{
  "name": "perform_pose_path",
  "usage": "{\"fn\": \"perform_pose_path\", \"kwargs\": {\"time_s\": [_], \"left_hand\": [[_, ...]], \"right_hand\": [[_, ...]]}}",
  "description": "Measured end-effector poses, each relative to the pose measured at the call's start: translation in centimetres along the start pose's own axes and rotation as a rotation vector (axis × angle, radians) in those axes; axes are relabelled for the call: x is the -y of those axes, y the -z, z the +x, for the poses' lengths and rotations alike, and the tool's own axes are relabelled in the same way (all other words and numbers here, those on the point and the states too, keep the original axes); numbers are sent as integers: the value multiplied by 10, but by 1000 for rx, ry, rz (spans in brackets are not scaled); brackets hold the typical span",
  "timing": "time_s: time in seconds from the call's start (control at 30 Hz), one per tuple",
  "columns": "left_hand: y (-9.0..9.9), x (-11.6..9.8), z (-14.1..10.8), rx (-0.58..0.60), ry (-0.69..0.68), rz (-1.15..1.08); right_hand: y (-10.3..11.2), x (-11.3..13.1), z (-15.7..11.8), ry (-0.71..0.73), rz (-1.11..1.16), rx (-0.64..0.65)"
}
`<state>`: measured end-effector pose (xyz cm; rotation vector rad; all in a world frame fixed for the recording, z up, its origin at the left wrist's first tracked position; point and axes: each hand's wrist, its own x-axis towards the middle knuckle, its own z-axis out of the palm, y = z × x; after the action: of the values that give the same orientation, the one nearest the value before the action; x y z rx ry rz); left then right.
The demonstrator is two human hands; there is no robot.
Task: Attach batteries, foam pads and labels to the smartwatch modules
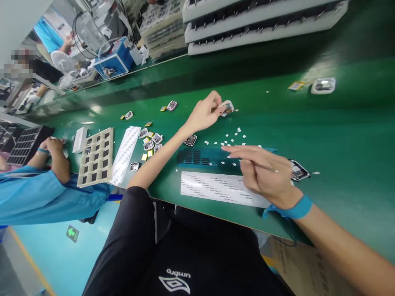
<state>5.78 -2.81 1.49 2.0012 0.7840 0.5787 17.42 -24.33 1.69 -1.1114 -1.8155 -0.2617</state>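
Observation:
My left hand [206, 111] reaches out over the green bench, its fingers closed on a small white-rimmed device casing [227, 108] with electronic parts inside. Nearer me, my right hand [265, 172], with a blue band at its wrist, is closed round a thin stick-like tool [267, 167]; its kind is not clear. Below the fingers of that hand are a blue film strip [222, 158] with dark pieces on it and a white printed sheet [212, 187]. Small white tabs [238, 130] lie scattered between the hands. Another open casing [298, 170] sits partly behind my right wrist.
To the left lie several casings [148, 145] with yellow-edged battery-like pieces, a printed sheet stack [126, 150] and a compartment tray [96, 158]. A co-worker's hands [55, 146] rest beyond it. White trays [262, 35] stand stacked at the back; another casing [323, 86] lies far right.

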Motion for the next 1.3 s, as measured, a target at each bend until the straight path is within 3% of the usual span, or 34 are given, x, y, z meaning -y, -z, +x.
{"fn": "perform_pose_path", "kwargs": {"time_s": [0.1, 0.17, 0.27, 0.4, 0.6, 0.83, 1.07, 1.2, 1.3], "left_hand": [[-4, -25, -68, 65, 67, -434], [-10, -38, -105, 98, 90, -553], [-21, -46, -133, 142, 129, -682], [-31, -45, -139, 163, 189, -768], [-31, -45, -145, 81, 165, -746], [-30, -44, -152, -22, 36, -441], [-35, -42, -155, -61, 165, -458], [-31, -42, -156, 10, 140, -376], [-27, -44, -155, 121, 214, -475]], "right_hand": [[0, 2, 0, -139, -11, -57], [0, 3, 2, -209, -16, -52], [0, 1, 4, -224, 6, 29], [2, 0, 3, -176, -21, 96], [6, 7, 3, -135, -74, 117], [2, 11, 0, -128, -64, 190], [4, 5, -1, -218, 27, 287], [9, 4, 0, -272, 7, 336], [11, 3, -1, -282, -15, 334]]}}
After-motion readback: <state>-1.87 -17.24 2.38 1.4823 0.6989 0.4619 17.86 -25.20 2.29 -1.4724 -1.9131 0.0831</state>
